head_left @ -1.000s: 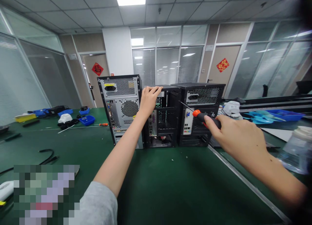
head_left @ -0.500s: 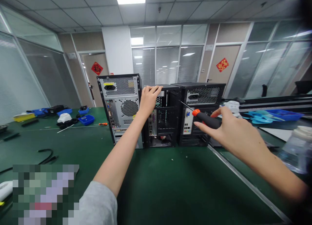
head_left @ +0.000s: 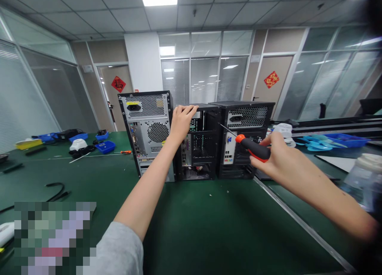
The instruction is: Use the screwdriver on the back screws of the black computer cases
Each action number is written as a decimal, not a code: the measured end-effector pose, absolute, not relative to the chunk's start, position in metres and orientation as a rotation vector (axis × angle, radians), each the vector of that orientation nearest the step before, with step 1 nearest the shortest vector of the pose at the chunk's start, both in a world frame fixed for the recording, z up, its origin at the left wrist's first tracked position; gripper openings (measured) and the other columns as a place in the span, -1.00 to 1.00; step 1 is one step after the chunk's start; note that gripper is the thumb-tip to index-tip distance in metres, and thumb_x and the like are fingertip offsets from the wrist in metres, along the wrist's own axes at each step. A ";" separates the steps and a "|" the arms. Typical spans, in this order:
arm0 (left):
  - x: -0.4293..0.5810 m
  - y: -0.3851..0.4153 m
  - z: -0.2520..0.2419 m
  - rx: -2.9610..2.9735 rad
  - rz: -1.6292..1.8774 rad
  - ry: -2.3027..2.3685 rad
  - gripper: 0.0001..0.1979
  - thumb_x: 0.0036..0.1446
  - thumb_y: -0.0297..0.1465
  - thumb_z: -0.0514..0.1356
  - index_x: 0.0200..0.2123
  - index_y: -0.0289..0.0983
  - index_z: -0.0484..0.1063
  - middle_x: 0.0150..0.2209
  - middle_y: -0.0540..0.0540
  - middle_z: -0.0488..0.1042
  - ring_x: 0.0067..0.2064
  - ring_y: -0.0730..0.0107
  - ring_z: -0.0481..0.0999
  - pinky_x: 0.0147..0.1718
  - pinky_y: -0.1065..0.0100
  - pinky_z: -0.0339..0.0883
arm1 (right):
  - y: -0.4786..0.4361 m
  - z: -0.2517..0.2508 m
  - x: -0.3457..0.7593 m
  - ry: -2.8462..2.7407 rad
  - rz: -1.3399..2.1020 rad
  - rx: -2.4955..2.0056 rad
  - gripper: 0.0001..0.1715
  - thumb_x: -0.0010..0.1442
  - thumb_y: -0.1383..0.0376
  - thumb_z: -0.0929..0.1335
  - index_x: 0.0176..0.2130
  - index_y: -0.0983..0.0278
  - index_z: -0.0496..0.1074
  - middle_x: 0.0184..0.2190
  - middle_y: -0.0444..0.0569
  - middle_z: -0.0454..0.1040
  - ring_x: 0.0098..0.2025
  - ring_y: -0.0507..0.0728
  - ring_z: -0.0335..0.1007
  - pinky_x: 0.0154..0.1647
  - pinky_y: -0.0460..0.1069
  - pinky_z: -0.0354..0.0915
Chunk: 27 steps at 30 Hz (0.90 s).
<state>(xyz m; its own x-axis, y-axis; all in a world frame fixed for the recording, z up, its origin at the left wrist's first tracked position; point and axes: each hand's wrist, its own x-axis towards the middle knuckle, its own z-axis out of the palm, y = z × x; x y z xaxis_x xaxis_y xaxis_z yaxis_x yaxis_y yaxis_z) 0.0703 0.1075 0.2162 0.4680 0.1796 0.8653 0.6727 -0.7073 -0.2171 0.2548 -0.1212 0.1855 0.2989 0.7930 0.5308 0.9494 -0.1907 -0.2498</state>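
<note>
Three desktop computer cases stand upright side by side with their backs toward me. My left hand (head_left: 182, 123) grips the upper left edge of the black middle computer case (head_left: 203, 146), its fingers bent over the top. My right hand (head_left: 282, 152) holds a black and red-orange screwdriver (head_left: 256, 147) by the rear of its handle. The thin shaft points left and up, its tip at the upper right edge of the middle case; whether it sits in a screw is too small to tell. Behind the screwdriver is the right case (head_left: 249, 118). The silver left case (head_left: 146, 105) stands beside my left hand.
On the left lie blue trays (head_left: 105, 147), an orange-handled screwdriver (head_left: 125, 152) and a black cable (head_left: 56, 191). A clear plastic jar (head_left: 362, 179) and a blue tray (head_left: 347, 140) are at right. A pale strip (head_left: 301, 223) crosses the green table (head_left: 185, 227).
The fingers and thumb of my right hand have shifted back along the screwdriver handle, so more of it shows. The tip stays at the same spot. My left hand keeps its place.
</note>
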 end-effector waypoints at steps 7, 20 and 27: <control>0.070 0.107 0.217 -2.166 -1.160 -0.729 -0.51 0.23 -0.62 -0.10 0.16 -0.20 0.27 0.10 -0.07 0.38 0.01 0.24 0.27 0.06 0.19 0.12 | -0.117 0.176 0.268 -1.633 -0.864 -1.836 -0.66 0.18 0.01 0.12 -0.31 0.21 0.17 -0.46 -0.06 0.28 -0.58 0.08 0.14 -0.60 -0.03 0.04; 0.071 0.108 0.217 -2.163 -1.174 -0.715 -0.48 0.20 -0.64 -0.10 0.16 -0.17 0.28 0.09 -0.07 0.39 -0.01 0.22 0.27 0.04 0.14 0.15 | -0.120 0.178 0.260 -1.531 -1.676 -1.568 -0.57 0.28 0.12 0.16 -0.14 0.36 0.43 -0.38 -0.04 0.32 -0.63 0.00 -0.05 -0.71 -0.10 -0.12; 0.071 0.109 0.217 -2.155 -1.183 -0.707 -0.50 0.21 -0.62 -0.09 0.15 -0.17 0.29 0.08 -0.07 0.40 -0.01 0.21 0.27 0.04 0.14 0.16 | -0.121 0.182 0.260 -1.513 -1.937 -1.544 -0.69 0.25 0.16 0.23 -0.25 0.31 0.44 -0.46 -0.04 0.33 -0.48 0.10 0.24 -0.62 -0.08 -0.08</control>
<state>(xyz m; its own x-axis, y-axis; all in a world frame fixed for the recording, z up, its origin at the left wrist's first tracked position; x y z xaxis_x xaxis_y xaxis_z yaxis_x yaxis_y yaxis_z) 0.0712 0.1094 0.2166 0.4675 0.1724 0.8670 0.6823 -0.6940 -0.2299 0.2600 -0.1209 0.1821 -0.4134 0.3886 0.8235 0.7048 -0.4360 0.5596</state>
